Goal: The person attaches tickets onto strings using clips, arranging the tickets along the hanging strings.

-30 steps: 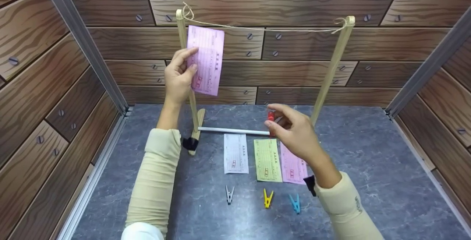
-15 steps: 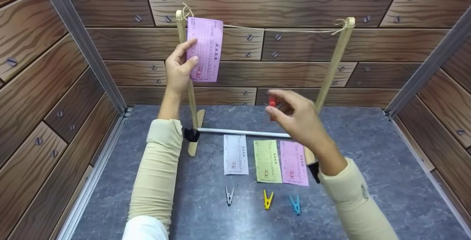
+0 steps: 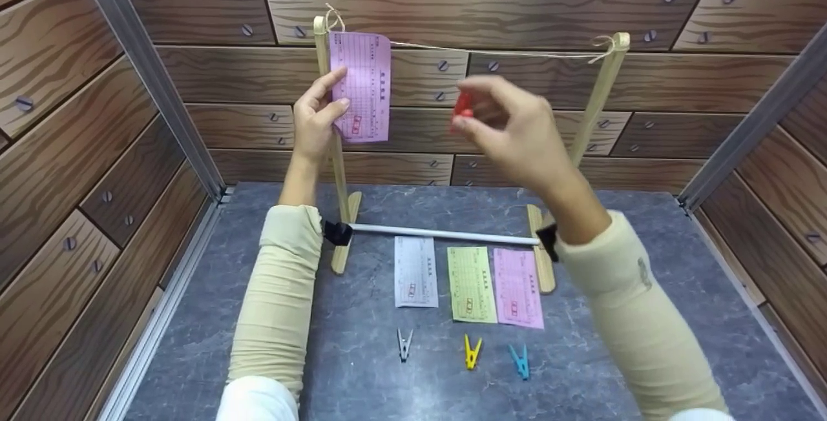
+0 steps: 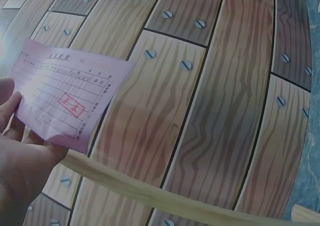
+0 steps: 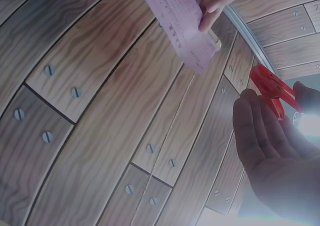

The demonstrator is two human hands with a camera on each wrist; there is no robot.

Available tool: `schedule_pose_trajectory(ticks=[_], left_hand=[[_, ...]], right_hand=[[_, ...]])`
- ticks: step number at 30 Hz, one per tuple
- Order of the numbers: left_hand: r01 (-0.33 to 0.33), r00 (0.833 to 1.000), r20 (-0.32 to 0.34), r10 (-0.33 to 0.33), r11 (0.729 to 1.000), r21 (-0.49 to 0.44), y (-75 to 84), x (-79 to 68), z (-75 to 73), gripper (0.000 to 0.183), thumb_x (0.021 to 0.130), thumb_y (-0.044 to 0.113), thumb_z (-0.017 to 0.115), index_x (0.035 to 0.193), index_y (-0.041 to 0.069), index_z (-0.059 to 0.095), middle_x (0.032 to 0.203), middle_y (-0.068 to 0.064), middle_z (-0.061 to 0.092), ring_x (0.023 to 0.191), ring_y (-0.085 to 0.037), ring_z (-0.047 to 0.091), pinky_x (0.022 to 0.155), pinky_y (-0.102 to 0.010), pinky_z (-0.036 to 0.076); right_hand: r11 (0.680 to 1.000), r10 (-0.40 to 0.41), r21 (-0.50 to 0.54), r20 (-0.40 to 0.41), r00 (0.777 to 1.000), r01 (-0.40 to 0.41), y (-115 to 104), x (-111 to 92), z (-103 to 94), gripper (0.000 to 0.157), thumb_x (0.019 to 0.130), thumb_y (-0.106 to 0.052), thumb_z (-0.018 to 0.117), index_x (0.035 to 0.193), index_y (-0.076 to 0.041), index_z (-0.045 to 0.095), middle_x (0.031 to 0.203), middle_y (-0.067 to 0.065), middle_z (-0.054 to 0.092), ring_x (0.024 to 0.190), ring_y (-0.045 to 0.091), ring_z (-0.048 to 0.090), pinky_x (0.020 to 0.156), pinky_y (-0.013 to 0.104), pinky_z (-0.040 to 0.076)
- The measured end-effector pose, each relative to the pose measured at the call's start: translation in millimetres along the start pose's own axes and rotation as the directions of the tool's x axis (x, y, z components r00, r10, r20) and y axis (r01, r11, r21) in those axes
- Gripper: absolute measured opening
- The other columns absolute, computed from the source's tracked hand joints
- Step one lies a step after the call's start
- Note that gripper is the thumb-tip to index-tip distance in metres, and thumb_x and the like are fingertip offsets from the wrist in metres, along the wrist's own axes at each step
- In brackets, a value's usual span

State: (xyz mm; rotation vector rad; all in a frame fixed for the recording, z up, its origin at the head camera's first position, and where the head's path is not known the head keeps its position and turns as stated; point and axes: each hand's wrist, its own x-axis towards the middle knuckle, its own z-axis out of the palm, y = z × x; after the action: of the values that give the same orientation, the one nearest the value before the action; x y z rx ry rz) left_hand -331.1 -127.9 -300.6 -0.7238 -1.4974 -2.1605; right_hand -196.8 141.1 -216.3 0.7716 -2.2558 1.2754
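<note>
My left hand (image 3: 314,117) pinches a pink printed slip (image 3: 369,88) by its left edge, thumb in front. The slip hangs upright beside the left post, its top edge overlapping the string (image 3: 491,53) in the head view. A red stamp mark shows on the slip (image 4: 65,98) in the left wrist view. To the right and lower, my right hand (image 3: 520,130) holds a red clothespin (image 3: 462,108) between thumb and fingers, apart from the slip. In the right wrist view the clothespin (image 5: 272,88) is pinched near its handle end.
Two wooden posts, left (image 3: 339,182) and right (image 3: 601,98), carry the string, with a white rod (image 3: 446,234) between their feet. On the table lie a white slip (image 3: 415,272), a green slip (image 3: 471,285), a pink slip (image 3: 519,288) and grey (image 3: 404,345), yellow (image 3: 471,352) and blue (image 3: 519,361) clothespins.
The left hand has raised the pink slip to the string and then held it nearly still. The right hand has risen with the red clothespin from near the rod to below the string.
</note>
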Motion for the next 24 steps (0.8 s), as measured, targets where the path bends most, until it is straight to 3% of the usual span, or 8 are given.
schedule_pose_trajectory(ticks=[9,15,24], left_hand=[[-0.008,1.000,0.008,0.008,0.999,0.031,-1.1,0.7,-3.9,0.049,0.082,-0.012,0.052,0.130,-0.023,0.052,0.133,-0.031,0.056,0.117,-0.025,0.055,0.104,-0.036,0.043],[0.004,1.000,0.003,-0.004,0.998,0.059,-0.1,1.6,-5.2,0.048,0.082,-0.014,0.051,0.129,-0.023,0.052,0.134,-0.031,0.055,0.120,-0.026,0.054,0.107,-0.036,0.040],[0.028,0.999,-0.018,-0.026,0.997,0.073,2.1,0.7,-4.9,0.047,0.084,-0.011,0.053,0.130,-0.020,0.055,0.131,-0.027,0.060,0.111,-0.021,0.058,0.101,-0.034,0.044]], right_hand=[[0.989,0.064,-0.132,0.034,0.997,-0.059,-8.4,55.5,10.4,0.032,0.090,-0.005,0.074,0.121,-0.003,0.063,0.109,0.004,0.069,0.083,0.017,0.067,0.074,0.025,0.055],[0.990,0.141,-0.023,0.097,0.985,-0.139,-9.1,92.4,19.2,0.029,0.091,0.004,0.069,0.117,-0.001,0.058,0.109,0.005,0.063,0.087,0.019,0.067,0.074,0.029,0.057],[0.971,0.225,0.062,0.115,0.968,-0.233,-5.5,140.5,37.6,0.037,0.090,-0.004,0.072,0.125,-0.002,0.059,0.106,0.010,0.064,0.086,0.020,0.067,0.077,0.029,0.058]])
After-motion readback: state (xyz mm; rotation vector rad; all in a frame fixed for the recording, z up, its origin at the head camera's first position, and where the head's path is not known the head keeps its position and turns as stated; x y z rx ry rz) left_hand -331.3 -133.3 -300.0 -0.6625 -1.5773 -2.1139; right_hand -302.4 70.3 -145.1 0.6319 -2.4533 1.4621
